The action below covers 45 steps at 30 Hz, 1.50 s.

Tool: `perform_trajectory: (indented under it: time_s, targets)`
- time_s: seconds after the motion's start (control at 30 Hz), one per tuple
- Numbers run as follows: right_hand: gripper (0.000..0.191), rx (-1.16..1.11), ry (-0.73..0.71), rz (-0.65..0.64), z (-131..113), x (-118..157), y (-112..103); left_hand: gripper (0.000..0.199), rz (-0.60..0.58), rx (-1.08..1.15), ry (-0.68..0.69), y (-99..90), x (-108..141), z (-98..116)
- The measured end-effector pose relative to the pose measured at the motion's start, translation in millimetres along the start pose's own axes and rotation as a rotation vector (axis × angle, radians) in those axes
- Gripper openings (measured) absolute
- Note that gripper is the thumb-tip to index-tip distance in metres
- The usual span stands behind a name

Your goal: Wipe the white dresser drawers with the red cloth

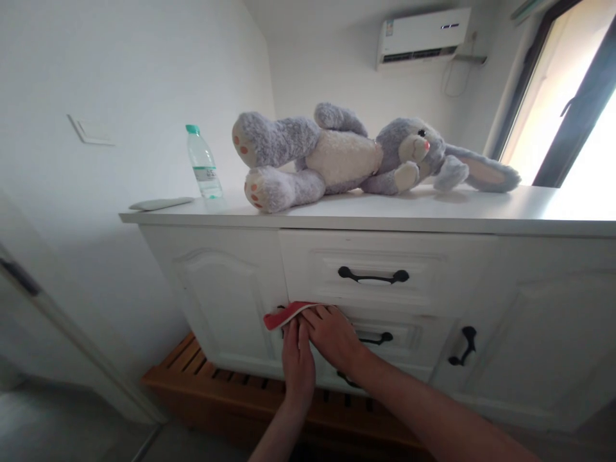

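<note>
Pressing a red cloth (282, 316) flat vs. the white cabinet (226, 289) front, both hands sit side by side just below the top drawer (375, 266). Left hand (297, 359): fingers together, tips on the cloth's lower edge. Right hand (334, 333): fingers slightly spread, flat over the cloth's right part, palm down on the second drawer (409, 333) front. No pinch visible; it's a flat press w/ both.

Cloth looks thin, soft, light, w/ a pale underside or edge curling up at the top. Prob. limp if lifted, so best taken at a corner or bunched; pressed flat it should slide easily on the painted wood. Not fragile.

Cabinet: smooth white paint, moulded panels, black curved metal handles (373, 276). On the top surface (433, 215): plush grey-and-cream rabbit (346, 157) lying on its back, fuzzy, long ears; clear plastic bottle (204, 163) w/ green cap, upright; flat white remote-like item (161, 204). Slatted wood platform (240, 385) under the cabinet. AC unit (423, 35) on the wall.
</note>
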State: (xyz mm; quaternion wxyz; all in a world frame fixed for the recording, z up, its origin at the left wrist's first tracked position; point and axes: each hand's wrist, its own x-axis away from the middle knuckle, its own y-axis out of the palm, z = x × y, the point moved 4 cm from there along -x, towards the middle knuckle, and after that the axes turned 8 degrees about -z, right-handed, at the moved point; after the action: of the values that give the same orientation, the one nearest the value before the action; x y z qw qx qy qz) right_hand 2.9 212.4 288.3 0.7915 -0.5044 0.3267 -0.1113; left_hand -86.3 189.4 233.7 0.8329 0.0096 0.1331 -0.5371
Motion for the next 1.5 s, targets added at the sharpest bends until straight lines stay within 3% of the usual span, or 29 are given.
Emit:
perform_trajectory:
  time_s: [0.13, 0.37, 0.47, 0.57, 0.7, 0.93, 1.03, 1.13, 1.23, 1.5]
  targets:
    - [0.025, 0.048, 0.038, 0.005, 33, 50, -12, 0.062, -0.106, -0.054, 0.052, 39.3, 22, 8]
    - [0.037, 0.239, 0.115, -0.033, 102, 170, -35, 0.061, -0.463, 0.008, 0.128, 140.0, 68, 31]
    - [0.038, 0.266, 0.195, -0.065, 123, 208, -46, 0.058, -0.605, 0.062, 0.166, 174.6, 86, 45]
    - [0.038, 0.258, 0.270, -0.063, 132, 229, -50, 0.056, -0.680, 0.083, 0.182, 194.7, 99, 48]
    - [0.037, 0.265, 0.279, 0.015, 126, 240, -28, 0.060, -0.719, 0.096, 0.111, 203.6, 109, 21]
    - [0.038, 0.231, 0.293, -0.041, 97, 265, 64, 0.064, -0.834, -0.048, -0.012, 202.1, 120, -55]
    - [0.037, 0.168, 0.320, -0.095, 88, 266, 86, 0.061, -0.827, -0.071, -0.024, 197.5, 119, -76]
    - [0.034, 0.138, 0.302, -0.075, 76, 249, 95, 0.060, -0.753, -0.045, -0.031, 182.0, 109, -94]
    - [0.030, 0.113, 0.269, -0.060, 53, 210, 107, 0.058, -0.647, -0.069, -0.059, 149.1, 91, -114]
    - [0.023, -0.019, 0.195, -0.124, -33, 74, 148, 0.055, -0.323, -0.173, -0.059, 22.0, 23, -146]
